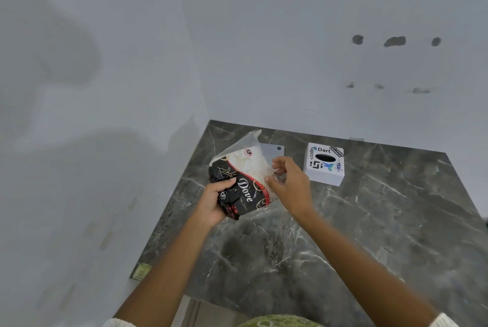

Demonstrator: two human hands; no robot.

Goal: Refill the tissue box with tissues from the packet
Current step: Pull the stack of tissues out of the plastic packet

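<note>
I hold a plastic tissue packet (244, 181), black and red with "Dove" printed on it and white tissues showing through its clear upper part, above the dark marble counter (369, 221). My left hand (214, 202) grips the packet's black lower end. My right hand (289, 184) pinches the clear plastic at the packet's right side. A white cube tissue box (324, 164) with stickers and a dark oval slot on top stands on the counter, just right of my right hand and apart from it.
A flat grey panel (273, 153) with a dark dot lies on the counter behind the packet. Pale walls close the counter at the left and the back. The counter's front edge (211, 300) is near my body.
</note>
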